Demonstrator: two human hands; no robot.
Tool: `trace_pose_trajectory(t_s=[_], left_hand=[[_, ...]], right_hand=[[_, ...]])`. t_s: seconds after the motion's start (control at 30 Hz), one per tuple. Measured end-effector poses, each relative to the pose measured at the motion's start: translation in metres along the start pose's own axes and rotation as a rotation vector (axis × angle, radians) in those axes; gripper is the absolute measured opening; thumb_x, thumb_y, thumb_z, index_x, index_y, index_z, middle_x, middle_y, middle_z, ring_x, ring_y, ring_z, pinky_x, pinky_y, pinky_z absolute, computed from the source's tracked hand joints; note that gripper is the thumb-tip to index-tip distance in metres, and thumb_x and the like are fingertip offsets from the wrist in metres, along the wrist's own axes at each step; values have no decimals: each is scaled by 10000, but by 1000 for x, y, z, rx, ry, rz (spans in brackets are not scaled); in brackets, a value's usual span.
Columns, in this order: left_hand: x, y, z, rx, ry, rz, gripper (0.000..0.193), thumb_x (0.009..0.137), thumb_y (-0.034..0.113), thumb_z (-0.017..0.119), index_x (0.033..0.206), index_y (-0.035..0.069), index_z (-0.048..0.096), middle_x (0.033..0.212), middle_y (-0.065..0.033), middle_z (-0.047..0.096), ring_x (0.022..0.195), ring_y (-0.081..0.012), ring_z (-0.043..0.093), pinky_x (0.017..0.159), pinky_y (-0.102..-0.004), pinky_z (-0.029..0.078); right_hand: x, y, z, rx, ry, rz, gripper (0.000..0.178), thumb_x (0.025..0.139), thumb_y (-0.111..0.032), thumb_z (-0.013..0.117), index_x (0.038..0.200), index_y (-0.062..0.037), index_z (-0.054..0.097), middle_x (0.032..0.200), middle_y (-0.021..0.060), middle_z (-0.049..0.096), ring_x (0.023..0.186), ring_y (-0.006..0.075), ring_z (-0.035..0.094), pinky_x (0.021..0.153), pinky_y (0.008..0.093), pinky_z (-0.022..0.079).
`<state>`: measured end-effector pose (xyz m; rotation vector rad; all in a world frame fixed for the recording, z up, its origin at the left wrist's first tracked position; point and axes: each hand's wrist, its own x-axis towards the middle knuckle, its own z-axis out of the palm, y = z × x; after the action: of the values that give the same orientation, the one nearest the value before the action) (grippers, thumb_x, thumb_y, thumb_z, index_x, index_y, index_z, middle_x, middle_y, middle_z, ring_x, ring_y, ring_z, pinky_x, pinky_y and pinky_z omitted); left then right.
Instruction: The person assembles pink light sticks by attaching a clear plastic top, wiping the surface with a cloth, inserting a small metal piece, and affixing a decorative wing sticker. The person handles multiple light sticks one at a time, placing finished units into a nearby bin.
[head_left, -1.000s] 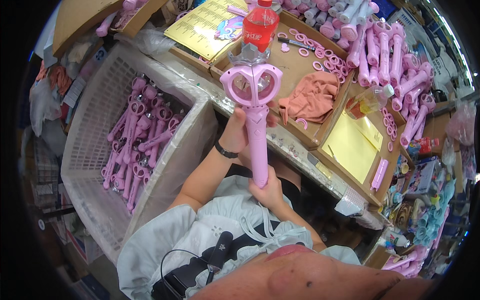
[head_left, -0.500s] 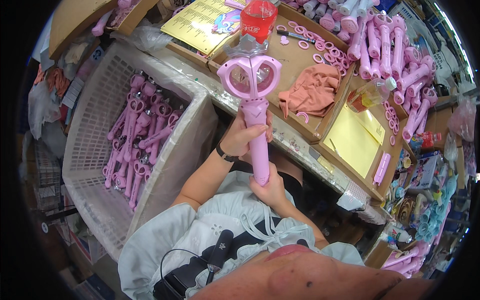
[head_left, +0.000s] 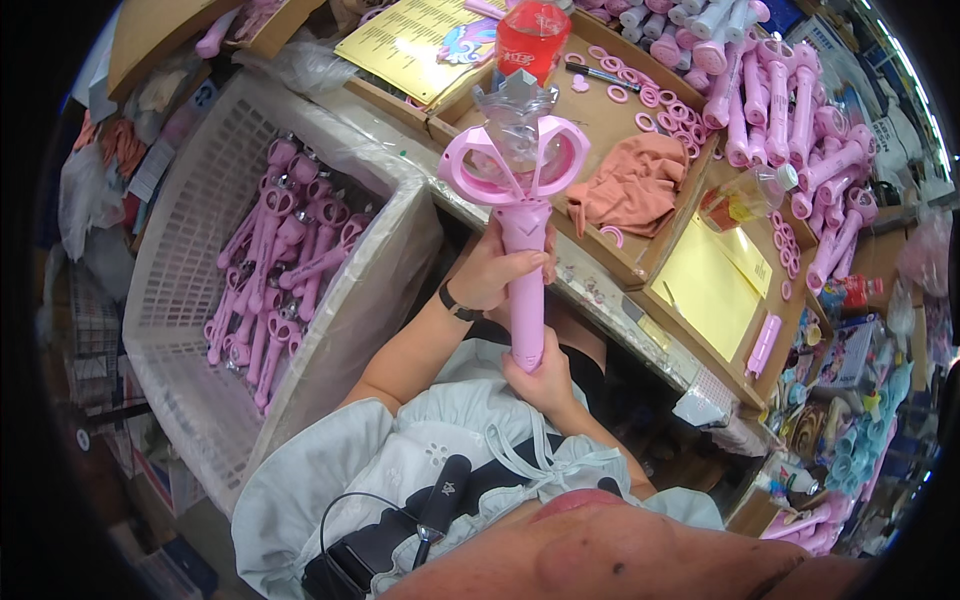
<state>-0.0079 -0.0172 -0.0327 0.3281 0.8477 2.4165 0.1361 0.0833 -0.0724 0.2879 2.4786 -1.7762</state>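
Note:
A pink toy wand [head_left: 527, 290] stands nearly upright in front of me, held by both hands. My left hand [head_left: 505, 265], with a black band at its wrist, wraps round the upper handle just under the head. Down at the handle's lower end, my right hand [head_left: 545, 380] is closed round the base. Pink looped wings [head_left: 474, 168] spread to either side of the wand's head. Between them sits a clear dome [head_left: 517, 140], topped by a translucent grey crown [head_left: 517, 92].
At left, a white plastic basket [head_left: 180, 250] holds several similar wands [head_left: 265, 250]. Cardboard trays on the bench carry pink rings [head_left: 668, 105], a salmon cloth [head_left: 630, 185], a clear bottle [head_left: 745, 197] and yellow sheets [head_left: 710, 290]. More pink wands [head_left: 775, 100] are piled at far right.
The wand's head has turned or opened: its pink wings, which met in front, now stand apart with the clear dome showing between them. Both hands keep their hold.

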Motion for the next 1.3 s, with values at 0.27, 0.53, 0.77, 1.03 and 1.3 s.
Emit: trace_pose_trajectory(t_s=[0.27,0.53,0.77,1.03,1.3], left_hand=[[-1,7,0,20,-24,3,540,764,55,618,1226,99,341,959,-84,477,742,-175,539,641,-330,467],[-4,15,4,-6,-112,38,627,834,510,567,1226,61,374,949,-93,509,687,-195,547,580,-323,453],[7,13,15,39,-88,-11,984,603,865,400,1154,52,451,789,-79,559,484,-181,528,418,-295,413],[6,14,17,-45,45,21,961,617,884,312,1096,68,480,759,-63,545,453,-146,496,393,-246,390],[7,10,27,129,-24,-28,921,635,867,295,1044,67,498,776,-56,564,507,-134,540,431,-246,431]], right_hand=[[13,-10,-19,-42,-154,-194,422,759,-213,662,1102,-16,514,891,164,594,802,285,622,707,342,488],[79,-64,-114,-185,564,-492,152,806,-65,643,937,-1,602,825,91,598,694,167,577,649,262,469],[105,-121,-111,291,209,-545,464,882,-210,603,1247,26,442,998,94,602,900,115,572,770,243,460],[106,-133,-68,502,75,-418,523,876,-243,607,1257,48,398,985,115,601,780,110,592,672,232,484],[116,-129,-83,499,87,-408,473,889,-250,583,1240,31,437,991,92,601,858,107,580,728,237,477]])
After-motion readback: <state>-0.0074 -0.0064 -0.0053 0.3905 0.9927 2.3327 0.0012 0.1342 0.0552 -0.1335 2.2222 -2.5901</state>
